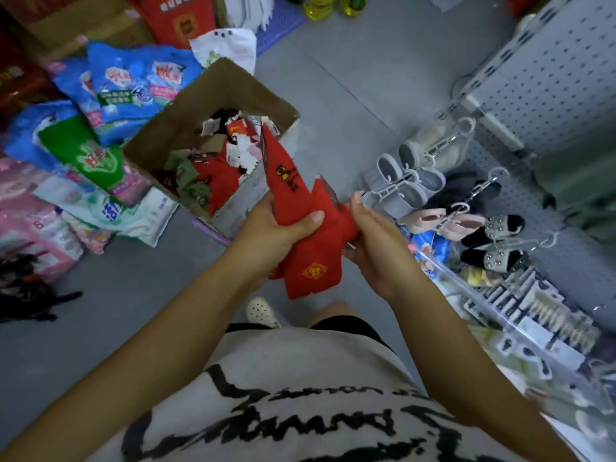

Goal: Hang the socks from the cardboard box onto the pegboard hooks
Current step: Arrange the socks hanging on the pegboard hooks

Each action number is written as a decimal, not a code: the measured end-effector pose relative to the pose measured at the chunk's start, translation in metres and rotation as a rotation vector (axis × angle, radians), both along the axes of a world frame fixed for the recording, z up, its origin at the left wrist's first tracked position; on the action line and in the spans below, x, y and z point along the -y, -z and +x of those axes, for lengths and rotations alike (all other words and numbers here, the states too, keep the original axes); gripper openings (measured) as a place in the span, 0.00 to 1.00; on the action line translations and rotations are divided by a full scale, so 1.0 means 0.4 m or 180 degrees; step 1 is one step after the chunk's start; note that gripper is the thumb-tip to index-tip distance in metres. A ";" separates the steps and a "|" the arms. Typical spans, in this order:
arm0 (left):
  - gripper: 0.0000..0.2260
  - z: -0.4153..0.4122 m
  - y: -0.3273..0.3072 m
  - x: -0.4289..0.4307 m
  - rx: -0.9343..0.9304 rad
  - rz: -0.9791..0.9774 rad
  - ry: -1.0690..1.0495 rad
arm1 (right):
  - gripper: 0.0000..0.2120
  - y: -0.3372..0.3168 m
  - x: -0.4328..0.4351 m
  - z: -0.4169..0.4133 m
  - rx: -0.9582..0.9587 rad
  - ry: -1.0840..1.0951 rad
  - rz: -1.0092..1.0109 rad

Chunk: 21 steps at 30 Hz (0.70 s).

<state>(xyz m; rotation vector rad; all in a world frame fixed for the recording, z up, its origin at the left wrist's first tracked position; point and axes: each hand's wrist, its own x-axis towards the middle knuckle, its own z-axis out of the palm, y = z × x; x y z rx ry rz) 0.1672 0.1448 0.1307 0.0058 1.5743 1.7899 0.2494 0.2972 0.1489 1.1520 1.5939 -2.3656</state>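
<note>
While the cardboard box [233, 91] stood at upper centre-left, red socks [313, 258] were gripped at mid-frame by the left hand [275, 233] and pinched by the right hand [376, 248], left of the pegboard [550, 78].

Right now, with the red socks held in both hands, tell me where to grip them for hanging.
Best pinch the upper end of the red socks, near the label edge, coming with the right hand from the pegboard side. The left hand grips the middle, so that end stands free; the hanging hole itself isn't visible.
</note>
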 end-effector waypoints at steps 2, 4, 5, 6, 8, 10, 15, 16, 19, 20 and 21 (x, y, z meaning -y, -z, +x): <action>0.18 0.030 -0.011 -0.033 -0.0104 0.0025 0.0321 | 0.22 -0.003 -0.021 0.019 -0.0093 0.0323 -0.0077; 0.16 0.069 -0.026 -0.072 -0.0150 0.0016 0.0544 | 0.15 -0.008 -0.054 0.059 -0.0210 0.0712 -0.0027; 0.15 0.090 -0.030 -0.093 -0.0174 -0.0006 0.0629 | 0.13 -0.013 -0.074 0.087 -0.0239 0.0824 0.0030; 0.15 0.112 -0.031 -0.119 -0.0190 -0.0042 0.0699 | 0.13 -0.018 -0.097 0.122 -0.0267 0.0890 0.0097; 0.15 0.158 -0.037 -0.177 -0.0152 -0.0121 0.0800 | 0.12 -0.023 -0.150 0.205 -0.0312 0.1041 0.0276; 0.21 0.212 -0.044 -0.250 0.0262 -0.0031 0.0763 | 0.10 -0.031 -0.209 0.302 -0.0310 0.1225 0.0476; 0.24 0.386 -0.032 -0.398 -0.0141 -0.0332 0.0507 | 0.05 -0.056 -0.344 0.572 -0.0209 0.1574 0.1123; 0.17 0.423 -0.033 -0.424 -0.0449 -0.0375 0.0414 | 0.04 -0.061 -0.365 0.622 -0.0195 0.1631 0.1236; 0.06 0.531 -0.044 -0.502 -0.0748 -0.0151 0.0346 | 0.06 -0.074 -0.414 0.757 -0.0220 0.1799 0.1386; 0.07 0.563 -0.045 -0.525 -0.0723 -0.0049 0.0353 | 0.07 -0.076 -0.428 0.795 -0.0227 0.1849 0.1428; 0.06 0.593 -0.047 -0.546 -0.0726 0.0014 0.0366 | 0.07 -0.080 -0.440 0.831 -0.0215 0.1884 0.1483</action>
